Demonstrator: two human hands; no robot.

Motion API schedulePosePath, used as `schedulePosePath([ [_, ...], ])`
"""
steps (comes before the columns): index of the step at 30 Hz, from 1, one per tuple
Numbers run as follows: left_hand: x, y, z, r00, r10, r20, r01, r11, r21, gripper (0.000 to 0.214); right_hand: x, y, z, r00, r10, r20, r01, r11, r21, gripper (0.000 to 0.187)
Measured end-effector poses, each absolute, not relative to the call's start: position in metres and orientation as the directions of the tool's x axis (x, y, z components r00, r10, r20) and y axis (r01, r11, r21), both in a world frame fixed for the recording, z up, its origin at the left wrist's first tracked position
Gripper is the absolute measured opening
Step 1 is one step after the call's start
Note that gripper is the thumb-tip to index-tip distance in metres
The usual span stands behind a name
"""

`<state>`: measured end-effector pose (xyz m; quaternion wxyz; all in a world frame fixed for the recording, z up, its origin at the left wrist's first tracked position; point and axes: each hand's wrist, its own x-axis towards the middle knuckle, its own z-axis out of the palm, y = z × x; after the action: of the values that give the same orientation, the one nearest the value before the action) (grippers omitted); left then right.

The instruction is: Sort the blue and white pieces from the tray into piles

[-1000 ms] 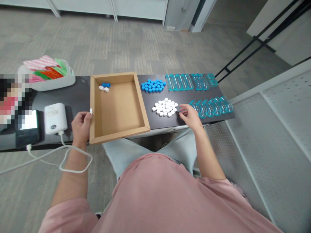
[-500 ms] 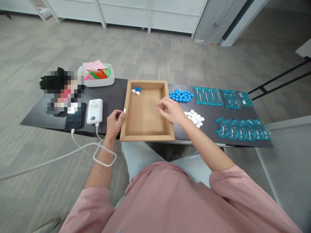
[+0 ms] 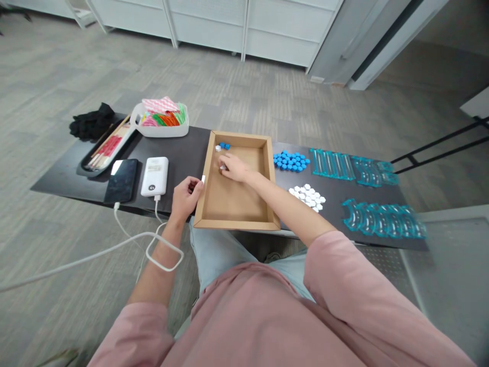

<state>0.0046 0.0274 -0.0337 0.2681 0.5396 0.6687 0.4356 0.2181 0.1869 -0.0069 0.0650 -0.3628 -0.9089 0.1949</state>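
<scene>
A shallow cardboard tray [image 3: 239, 224] lies in front of me, with two blue hexagonal pieces [image 3: 224, 146] and a white hexagonal piece [image 3: 218, 148] in its far left corner. My right hand [image 3: 233, 168] reaches down inside the tray just nearer than these. Its fingertips are pinched on another white piece [image 3: 222, 166], mostly covered by the fingers. At the tray's left rim is my left hand [image 3: 186, 198], fingers curled and thumb against the index finger. A small white piece [image 3: 203, 178] shows at its fingertips, against the rim.
Right of the tray lie a blue pile of pieces [image 3: 291, 161] and a white pile [image 3: 307, 197]. Beyond are rows of clear teal-edged parts [image 3: 384, 219]. On the left are a power bank [image 3: 155, 176] with a cable, a phone [image 3: 121, 181], a black tray of sticks and a white basket [image 3: 162, 131].
My right hand has moved left and down into the tray, from its right side to the far left part. My left hand stays at the left rim. The whole view has shifted slightly.
</scene>
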Motion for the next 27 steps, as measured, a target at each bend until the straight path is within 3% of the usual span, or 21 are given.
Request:
schedulePosePath([
  [6,0.009,0.025,-0.019,-0.297,0.952,0.069,0.509,0.096,0.856,0.029,0.238,0.133,0.011,-0.828,0.556,-0.078,0.535,0.740,-0.408,0.013],
  [10,0.010,0.025,-0.018,-0.334,0.941,0.050,0.514,0.137,0.847,0.027,0.293,0.098,0.030,-0.770,0.636,0.047,0.519,0.667,-0.535,0.015],
  [14,0.009,0.026,-0.020,-0.348,0.936,0.055,0.529,0.148,0.836,0.027,0.399,0.067,0.043,-0.580,0.792,0.193,0.549,0.554,-0.626,0.017],
  [18,0.009,0.028,-0.019,-0.382,0.922,0.058,0.557,0.180,0.811,0.026,0.511,0.036,0.038,-0.210,0.955,0.209,0.696,0.296,-0.655,0.024],
  [22,0.008,0.031,-0.018,-0.387,0.919,0.075,0.584,0.181,0.791,0.021,0.573,0.010,0.014,0.010,0.993,0.121,0.746,0.073,-0.662,0.029],
  [27,0.011,0.030,-0.015,-0.403,0.913,0.058,0.572,0.202,0.795,0.015,0.579,0.007,-0.020,0.068,0.995,0.074,0.726,0.001,-0.688,0.030],
])
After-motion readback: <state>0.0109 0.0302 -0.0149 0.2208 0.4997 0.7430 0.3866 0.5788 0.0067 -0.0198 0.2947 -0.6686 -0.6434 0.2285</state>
